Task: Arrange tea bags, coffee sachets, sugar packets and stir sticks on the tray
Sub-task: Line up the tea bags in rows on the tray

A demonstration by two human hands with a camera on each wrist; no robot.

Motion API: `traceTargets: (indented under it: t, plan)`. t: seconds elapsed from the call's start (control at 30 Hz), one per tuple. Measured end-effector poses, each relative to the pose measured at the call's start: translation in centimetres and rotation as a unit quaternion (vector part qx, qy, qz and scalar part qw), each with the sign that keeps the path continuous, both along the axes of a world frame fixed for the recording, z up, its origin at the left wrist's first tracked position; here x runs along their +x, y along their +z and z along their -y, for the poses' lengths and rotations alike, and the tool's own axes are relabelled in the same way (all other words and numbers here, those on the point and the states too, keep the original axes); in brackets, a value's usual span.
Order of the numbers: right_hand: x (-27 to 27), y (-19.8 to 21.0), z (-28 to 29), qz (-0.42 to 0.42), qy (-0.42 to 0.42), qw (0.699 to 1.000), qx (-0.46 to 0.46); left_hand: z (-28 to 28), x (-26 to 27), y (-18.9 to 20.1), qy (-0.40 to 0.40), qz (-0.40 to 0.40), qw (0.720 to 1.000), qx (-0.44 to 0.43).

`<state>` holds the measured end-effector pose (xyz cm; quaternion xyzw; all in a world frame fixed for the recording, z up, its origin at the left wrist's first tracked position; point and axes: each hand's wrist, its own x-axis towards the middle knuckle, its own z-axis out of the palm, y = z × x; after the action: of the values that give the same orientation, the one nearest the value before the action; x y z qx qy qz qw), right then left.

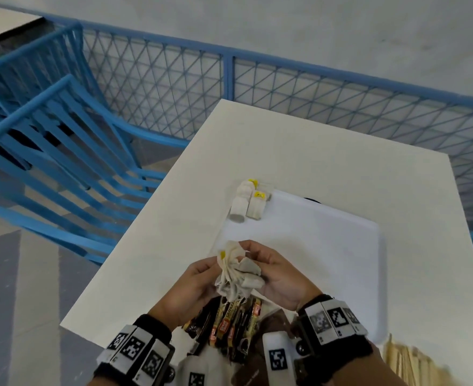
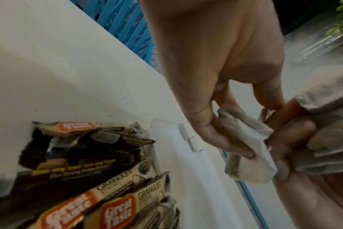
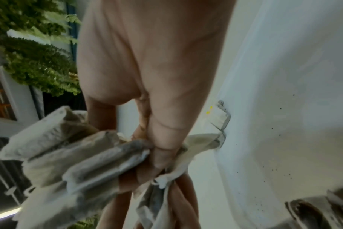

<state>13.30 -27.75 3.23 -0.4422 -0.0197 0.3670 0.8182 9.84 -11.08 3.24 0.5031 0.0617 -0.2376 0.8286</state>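
Above the tray [image 1: 341, 232], both hands [image 1: 190, 285] [image 1: 282, 277] grip bunched tea bags [image 1: 238, 274].

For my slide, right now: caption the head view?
Both hands hold bunched tea bags above the white tray.

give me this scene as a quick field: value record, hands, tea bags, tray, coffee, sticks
left hand: pinches one tea bag of the bunch
right hand: grips the bunch of tea bags, held above the tray's near left corner
placed tea bags: small group at the tray's far left corner, yellow tags showing
tray: white, on the white table
coffee sachets: heaped on the table below the hands, not on the tray
stir sticks: wooden, lower right, blurred
sugar packets: cannot tell
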Motion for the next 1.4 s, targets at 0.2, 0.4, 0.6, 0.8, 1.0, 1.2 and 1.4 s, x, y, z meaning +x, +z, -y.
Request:
traceTargets:
  t: [0.2, 0.4, 0.6, 0.8, 1.0, 1.2, 1.4]
  plan:
    - [0.5, -0.6, 1.0, -0.009, -0.011, 0.999, 0.050, 1.6, 0.4, 0.0, 0.033, 0.029, 0.998, 0.053]
    - [0.7, -0.5, 1.3, 0.008, -0.026, 0.999, 0.047, 1.9, 0.5, -0.1, 0.063, 0.045, 0.980, 0.182]
    - [2.3, 0.0, 2.4, 0.042, -0.121, 0.990, -0.065, -0.5, 1.8, -0.1, 0.100, -0.005, 0.981, 0.164]
    - [2.6, 0.5, -0.9, 0.083, -0.083, 0.982, -0.147, -1.4, 3.8, 0.1, 0.093, 0.004, 0.992, 0.085]
    - [2.9, -0.3, -3.5, 0.094, -0.120, 0.974, -0.166, -1.4, 5.2, -0.1, 0.103, -0.047, 0.993, 0.033]
    - [3.3, -0.5, -5.3, 0.109, -0.130, 0.968, -0.185, -2.0, 5.9, -0.2, 0.122, -0.119, 0.985, 0.001]
    - [3.7, -1.0, -6.5, 0.163, -0.128, 0.944, -0.258, -2.9, 6.4, -0.9, 0.145, -0.160, 0.976, -0.033]
